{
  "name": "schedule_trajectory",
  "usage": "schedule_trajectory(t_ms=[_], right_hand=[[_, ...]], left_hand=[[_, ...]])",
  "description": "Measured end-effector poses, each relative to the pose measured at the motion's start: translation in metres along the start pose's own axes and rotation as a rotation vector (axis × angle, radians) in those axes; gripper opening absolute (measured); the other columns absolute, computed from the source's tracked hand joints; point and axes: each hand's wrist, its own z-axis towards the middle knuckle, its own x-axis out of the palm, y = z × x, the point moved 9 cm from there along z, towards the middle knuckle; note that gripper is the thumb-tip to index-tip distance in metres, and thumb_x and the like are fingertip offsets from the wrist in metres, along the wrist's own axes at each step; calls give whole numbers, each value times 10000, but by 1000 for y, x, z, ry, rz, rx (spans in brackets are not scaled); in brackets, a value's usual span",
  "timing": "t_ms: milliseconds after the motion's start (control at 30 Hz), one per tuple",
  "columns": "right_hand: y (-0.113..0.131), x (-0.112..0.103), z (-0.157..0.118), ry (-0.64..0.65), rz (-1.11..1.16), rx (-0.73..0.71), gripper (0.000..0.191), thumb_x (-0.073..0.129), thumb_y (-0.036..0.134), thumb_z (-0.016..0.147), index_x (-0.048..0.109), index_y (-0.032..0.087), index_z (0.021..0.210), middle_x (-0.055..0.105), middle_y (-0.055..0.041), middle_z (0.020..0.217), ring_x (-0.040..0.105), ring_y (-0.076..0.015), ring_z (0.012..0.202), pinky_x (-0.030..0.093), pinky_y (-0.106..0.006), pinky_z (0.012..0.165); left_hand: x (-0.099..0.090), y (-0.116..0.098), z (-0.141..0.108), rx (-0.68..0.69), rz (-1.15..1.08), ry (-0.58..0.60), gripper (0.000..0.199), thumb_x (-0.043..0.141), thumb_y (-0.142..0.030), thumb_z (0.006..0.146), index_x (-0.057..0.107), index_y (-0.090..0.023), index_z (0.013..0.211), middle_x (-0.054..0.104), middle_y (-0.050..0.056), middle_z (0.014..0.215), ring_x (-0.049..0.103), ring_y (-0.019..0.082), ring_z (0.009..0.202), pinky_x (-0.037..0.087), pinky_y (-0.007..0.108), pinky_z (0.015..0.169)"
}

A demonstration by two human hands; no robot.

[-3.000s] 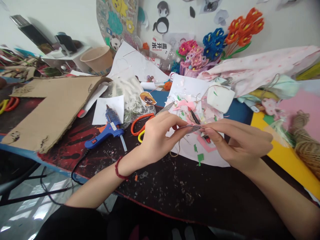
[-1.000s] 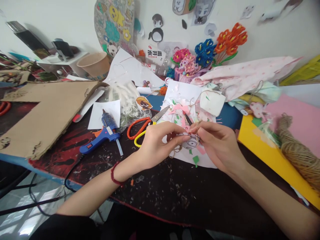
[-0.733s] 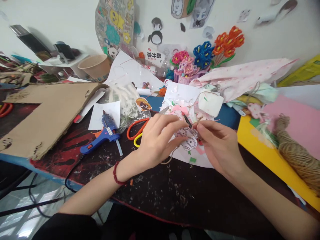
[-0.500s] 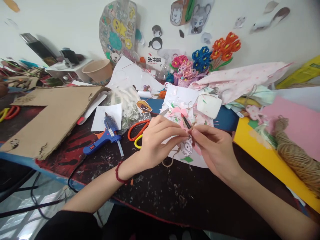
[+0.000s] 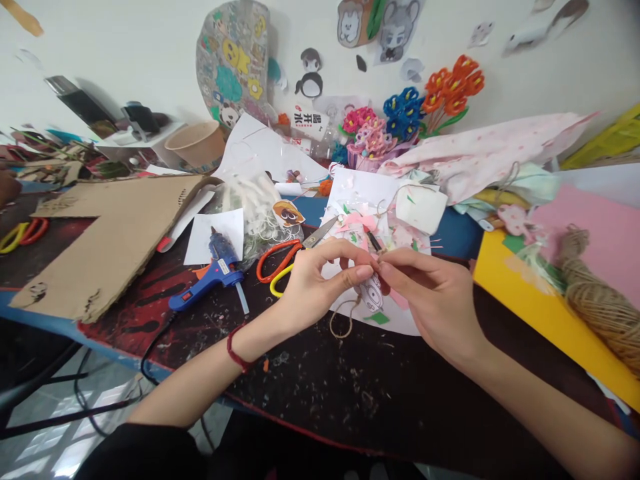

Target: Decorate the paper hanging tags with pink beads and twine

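My left hand [image 5: 336, 275] and my right hand [image 5: 431, 287] meet fingertip to fingertip over the papers, both pinching what looks like thin brown twine [image 5: 341, 335]; the exact grip is hidden by the fingers. A loop of that twine droops below my left fingers. Just under the fingertips shows a white paper cutout [image 5: 371, 297] with a drawn figure, partly covered. A dark pen-like thing [image 5: 373, 241] points up and left beyond my right fingers. Scissors [image 5: 277, 260] with red and yellow handles lie left of my left hand, the blade towards the papers.
A blue glue gun [image 5: 217, 273] lies on white paper at left, beside cut cardboard [image 5: 115, 240]. On the right are yellow card [image 5: 515, 287], pink paper [image 5: 595, 233] and a twine bundle [image 5: 595, 287]. Pipe-cleaner flowers [image 5: 405, 113] stand at the back.
My left hand has turned, so its thumb now shows, and its fingers have drawn back a little. More of the scissors' blade and the twine loop is visible.
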Motion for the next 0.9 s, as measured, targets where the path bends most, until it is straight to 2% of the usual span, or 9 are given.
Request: schedule_trajectory(t_ms=[133, 300, 433, 533, 700, 800, 900], right_hand=[[6, 0, 1, 10, -34, -28, 57, 728, 233, 835, 768, 245, 874, 698, 4, 812, 640, -101, 679, 554, -235, 652], [12, 1, 2, 37, -131, -43, 41, 723, 239, 836, 758, 228, 855, 707, 7, 773, 648, -94, 670, 556, -213, 651], [17, 2, 3, 60, -227, -74, 34, 727, 244, 830, 738, 223, 805, 700, 16, 732, 643, -91, 656, 544, -205, 631], [21, 2, 4, 65, -307, -111, 26, 722, 240, 829, 735, 225, 813, 706, 12, 759, 652, -102, 677, 546, -222, 637], [24, 4, 5, 94, -426, -191, 55, 698, 260, 846, 743, 233, 833, 738, -22, 824, 678, -158, 742, 544, -295, 643], [25, 7, 4, 135, -476, -248, 70, 680, 251, 862, 747, 230, 863, 755, -39, 893, 691, -187, 820, 546, -325, 683], [28, 10, 3, 172, -508, -294, 79, 666, 224, 872, 744, 223, 886, 755, -35, 920, 695, -174, 837, 550, -310, 706]], left_hand=[[-6, 0, 0, -30, 53, -54, 80, 746, -257, 830, 721, -188, 797, 722, 8, 792, 589, 117, 736, 455, 272, 721], [-7, 4, -2, -89, -2, -52, 96, 785, -253, 794, 713, -194, 773, 720, -9, 762, 624, 110, 714, 474, 266, 708], [-11, 5, -2, -124, 81, -77, 168, 819, -290, 760, 695, -191, 703, 706, -10, 728, 592, 110, 693, 444, 275, 683], [-12, 0, -1, -81, 159, -68, 166, 819, -293, 762, 700, -195, 702, 708, -12, 736, 568, 108, 694, 424, 281, 675], [-10, -14, -2, 92, 348, -43, 140, 807, -306, 780, 720, -212, 724, 713, -23, 739, 546, 116, 690, 400, 309, 697], [-8, -12, -2, 87, 378, -23, 136, 805, -311, 782, 717, -217, 737, 717, -32, 749, 558, 115, 701, 392, 310, 694], [-9, -6, -1, 34, 354, -17, 146, 810, -316, 776, 719, -213, 728, 710, -40, 733, 557, 99, 678, 395, 293, 679]])
